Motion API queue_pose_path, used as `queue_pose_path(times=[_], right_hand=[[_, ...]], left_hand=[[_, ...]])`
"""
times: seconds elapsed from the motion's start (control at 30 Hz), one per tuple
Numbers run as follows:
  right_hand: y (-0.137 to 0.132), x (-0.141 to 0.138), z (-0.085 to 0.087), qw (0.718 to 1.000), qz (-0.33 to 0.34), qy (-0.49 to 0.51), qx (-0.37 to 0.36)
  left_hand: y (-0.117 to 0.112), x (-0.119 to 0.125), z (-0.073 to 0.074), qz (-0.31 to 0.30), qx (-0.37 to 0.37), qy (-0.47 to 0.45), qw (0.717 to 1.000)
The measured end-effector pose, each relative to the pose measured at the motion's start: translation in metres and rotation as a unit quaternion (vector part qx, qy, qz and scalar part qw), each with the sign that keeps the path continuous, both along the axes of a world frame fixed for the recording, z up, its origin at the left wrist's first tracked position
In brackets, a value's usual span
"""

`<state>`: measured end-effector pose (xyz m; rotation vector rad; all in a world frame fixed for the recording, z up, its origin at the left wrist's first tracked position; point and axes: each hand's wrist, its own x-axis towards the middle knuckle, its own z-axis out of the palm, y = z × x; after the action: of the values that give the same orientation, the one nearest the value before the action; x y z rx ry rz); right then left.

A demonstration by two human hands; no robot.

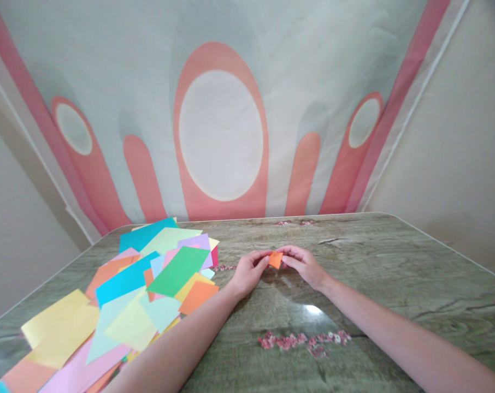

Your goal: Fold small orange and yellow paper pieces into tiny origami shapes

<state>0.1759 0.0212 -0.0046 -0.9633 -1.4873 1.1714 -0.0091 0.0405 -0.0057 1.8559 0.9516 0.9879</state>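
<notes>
Left hand (248, 272), right hand (307, 267); orange paper (276, 260) (pinched)

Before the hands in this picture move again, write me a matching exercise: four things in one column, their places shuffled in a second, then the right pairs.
Things
1. Small orange paper piece
2. Bright green four-sided paper sheet
3. String of pink blossoms
4. Large white oval

Places
A. On the printed backdrop behind the table
B. Between the fingertips of the left hand and the right hand
C. On the wood-grain tabletop, nearer the camera than both hands
D. In the loose heap of coloured paper

Pairs: 1-B, 2-D, 3-C, 4-A
</notes>
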Motion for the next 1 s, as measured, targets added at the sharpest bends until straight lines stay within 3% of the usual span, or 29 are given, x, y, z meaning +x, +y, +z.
queue_pose_path(times=[0.57, 1.0], right_hand=[[0.002, 0.0, -0.003, 1.0, 0.002, -0.004, 0.003], [0.009, -0.002, -0.017, 0.992, -0.064, -0.093, 0.057]], left_hand=[[0.0, 0.0, 0.001, 0.007, 0.016, 0.016, 1.0], [0.002, 0.002, -0.004, -0.003, -0.006, 0.002, 1.0]])
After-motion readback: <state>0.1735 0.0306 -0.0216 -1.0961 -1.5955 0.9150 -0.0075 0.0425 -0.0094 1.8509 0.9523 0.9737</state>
